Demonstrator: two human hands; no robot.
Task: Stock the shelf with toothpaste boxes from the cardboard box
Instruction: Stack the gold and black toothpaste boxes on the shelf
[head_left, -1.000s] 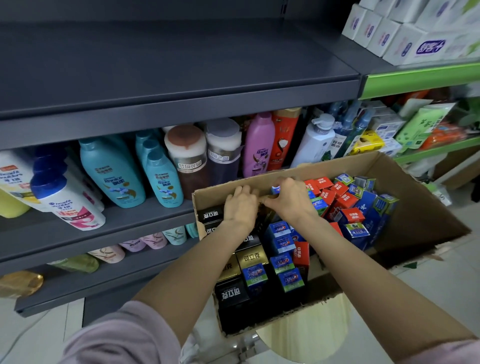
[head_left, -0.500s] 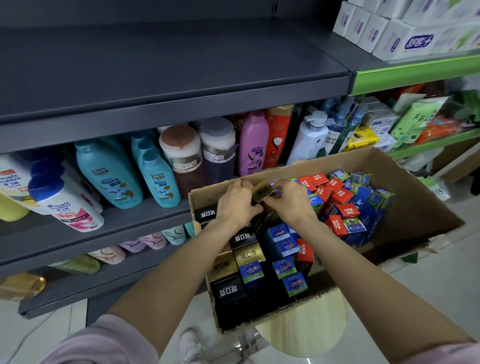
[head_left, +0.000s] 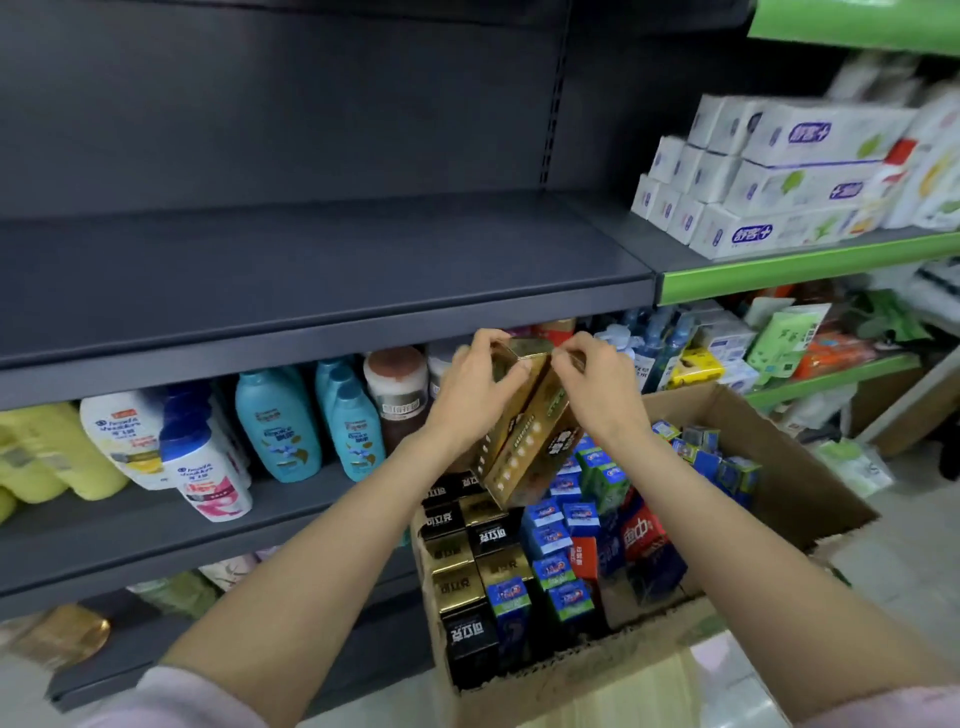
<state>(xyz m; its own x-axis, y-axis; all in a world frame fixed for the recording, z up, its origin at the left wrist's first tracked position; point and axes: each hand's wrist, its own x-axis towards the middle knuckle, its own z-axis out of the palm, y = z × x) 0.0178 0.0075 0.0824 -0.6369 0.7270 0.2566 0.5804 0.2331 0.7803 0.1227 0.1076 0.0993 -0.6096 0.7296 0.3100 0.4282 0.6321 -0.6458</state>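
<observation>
Here both hands, left (head_left: 475, 387) and right (head_left: 597, 389), grip the tops of two long glossy gold toothpaste boxes (head_left: 524, 436), tilted above the cardboard box (head_left: 769, 467), just below the dark shelf (head_left: 322, 275).

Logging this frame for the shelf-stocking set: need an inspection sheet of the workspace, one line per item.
Surface: dark grey shelf at chest height, bare where visible.
Job's things: two gold toothpaste boxes lifted above the cardboard box, which holds black, gold, blue and red boxes standing on end.
Clutter: shampoo bottles on the shelf below; white boxes stacked on the green-edged shelf to the right.
Grippers: left hand and right hand each grip the gold boxes' top ends.
Cables: nothing seen.
Surroundings: shop aisle, pale tiled floor.
</observation>
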